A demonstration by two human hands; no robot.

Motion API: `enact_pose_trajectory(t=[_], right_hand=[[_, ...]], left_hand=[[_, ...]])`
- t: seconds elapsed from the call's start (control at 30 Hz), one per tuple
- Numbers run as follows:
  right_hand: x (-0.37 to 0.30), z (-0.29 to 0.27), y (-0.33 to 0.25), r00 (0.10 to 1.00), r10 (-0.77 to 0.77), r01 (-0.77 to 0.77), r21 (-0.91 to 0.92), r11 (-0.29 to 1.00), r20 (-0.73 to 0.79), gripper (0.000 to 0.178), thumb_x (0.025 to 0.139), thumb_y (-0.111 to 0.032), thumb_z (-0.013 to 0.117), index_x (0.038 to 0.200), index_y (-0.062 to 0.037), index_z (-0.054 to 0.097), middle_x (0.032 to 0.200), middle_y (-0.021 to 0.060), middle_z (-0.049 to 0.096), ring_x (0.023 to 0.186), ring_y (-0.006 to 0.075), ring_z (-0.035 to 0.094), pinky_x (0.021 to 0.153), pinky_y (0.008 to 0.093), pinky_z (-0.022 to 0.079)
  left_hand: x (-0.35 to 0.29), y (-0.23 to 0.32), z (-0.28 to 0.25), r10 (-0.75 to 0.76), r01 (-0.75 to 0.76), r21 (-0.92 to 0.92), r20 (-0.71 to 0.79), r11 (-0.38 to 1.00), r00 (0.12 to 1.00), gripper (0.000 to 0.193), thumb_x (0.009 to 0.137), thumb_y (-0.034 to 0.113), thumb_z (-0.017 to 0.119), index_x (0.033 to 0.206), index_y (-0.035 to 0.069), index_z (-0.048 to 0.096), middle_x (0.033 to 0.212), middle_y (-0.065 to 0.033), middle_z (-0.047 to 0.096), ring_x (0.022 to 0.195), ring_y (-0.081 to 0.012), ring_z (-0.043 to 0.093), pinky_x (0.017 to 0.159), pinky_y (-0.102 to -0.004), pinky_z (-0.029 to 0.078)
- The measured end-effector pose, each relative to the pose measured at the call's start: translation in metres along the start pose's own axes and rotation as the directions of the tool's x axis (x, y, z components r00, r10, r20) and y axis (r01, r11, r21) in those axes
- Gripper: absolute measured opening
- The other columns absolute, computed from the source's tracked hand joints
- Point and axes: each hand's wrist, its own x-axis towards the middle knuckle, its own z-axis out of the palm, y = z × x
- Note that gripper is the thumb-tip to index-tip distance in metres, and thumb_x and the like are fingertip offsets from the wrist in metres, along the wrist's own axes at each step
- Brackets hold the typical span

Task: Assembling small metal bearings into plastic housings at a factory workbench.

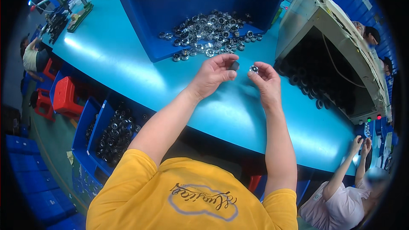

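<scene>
Between the thumb and fingers of my left hand [213, 74] is a small dark grey ring-like part [234, 65]. My right hand [266, 81] pinches a small clear, shiny round part [254, 69] with a dark centre. The two hands are held close together above the turquoise table [221, 106], and the two parts are apart. Just beyond them, a heap of similar clear round parts [213, 27] lies in the mouth of a big blue bin [145, 30], some spilling toward its front edge.
At the right stands a pale box-like housing [298, 12] with black round rings [304, 86] at its opening. Below the table's left edge, blue bins hold dark parts [117, 134]. Red stools [68, 98] stand on the floor. A co-worker [341, 200] works at the lower right.
</scene>
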Motion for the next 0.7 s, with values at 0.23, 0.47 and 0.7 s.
enact_pose_trajectory(t=[0.23, 0.47, 0.7], right_hand=[[0.0, 0.005, 0.007, 0.999, 0.018, -0.014, -0.082, 0.997, 0.044, 0.036, 0.08, -0.001, 0.082, 0.113, -0.0024, 0.069, 0.095, 0.0005, 0.068, 0.085, 0.0077, 0.062, 0.078, 0.0234, 0.053], [0.0, 0.008, 0.006, 0.998, 0.016, -0.01, -0.092, 0.996, 0.066, 0.035, 0.079, -0.001, 0.082, 0.111, -0.0028, 0.07, 0.092, -0.0015, 0.066, 0.081, 0.006, 0.059, 0.074, 0.0222, 0.05], [-0.001, 0.008, 0.007, 0.996, 0.022, -0.014, -0.096, 0.995, 0.085, 0.035, 0.078, 0.0, 0.082, 0.111, -0.0023, 0.07, 0.091, -0.0018, 0.065, 0.08, 0.0057, 0.058, 0.074, 0.0219, 0.05]], left_hand=[[-0.001, -0.005, 0.01, 0.044, -0.009, 0.27, -0.122, 0.963, 0.992, 0.056, 0.074, 0.001, 0.091, 0.123, 0.001, 0.064, 0.11, -0.0039, 0.065, 0.102, -0.0099, 0.063, 0.089, -0.0255, 0.056], [-0.001, -0.005, 0.012, 0.134, -0.071, 0.425, -0.122, 0.903, 0.983, 0.055, 0.07, 0.005, 0.094, 0.118, 0.003, 0.067, 0.111, 0.0007, 0.055, 0.092, -0.0082, 0.059, 0.083, -0.0243, 0.053], [-0.003, -0.007, 0.013, 0.209, -0.116, 0.569, -0.101, 0.814, 0.973, 0.051, 0.068, 0.002, 0.091, 0.114, 0.006, 0.069, 0.106, 0.0009, 0.054, 0.085, -0.008, 0.055, 0.078, -0.0242, 0.05]])
